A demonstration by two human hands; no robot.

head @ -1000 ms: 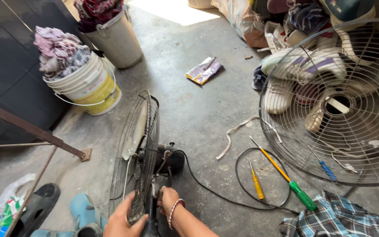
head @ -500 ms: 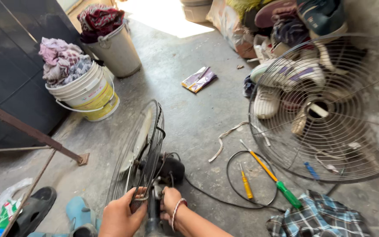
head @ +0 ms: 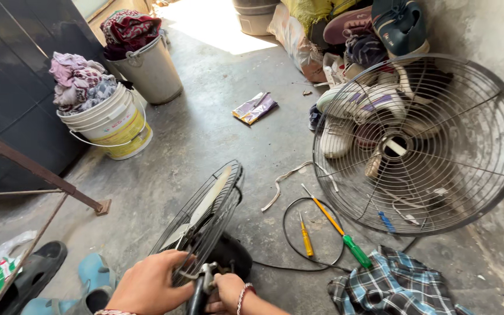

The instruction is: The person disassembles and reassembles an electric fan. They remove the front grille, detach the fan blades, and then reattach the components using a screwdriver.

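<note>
A dark fan with its rear wire guard and pale blades [head: 205, 216] stands on edge on the concrete floor right in front of me. My left hand [head: 150, 286] grips the lower rim of that guard. My right hand [head: 228, 290], with a beaded bracelet on the wrist, is closed around the fan's neck beside the black motor housing [head: 231, 256]. A black cable [head: 290, 233] loops from the fan across the floor.
A detached round wire guard [head: 418, 143] leans on the right wall over piled shoes. Two screwdrivers [head: 333, 224] and a plaid cloth [head: 395, 286] lie at right. Two buckets of clothes [head: 109, 119] stand at left, near a rusty metal bar [head: 36, 169] and sandals [head: 59, 274].
The fan has been tilted more upright and turned, with both hands staying on its base. The view has shifted slightly down and left.
</note>
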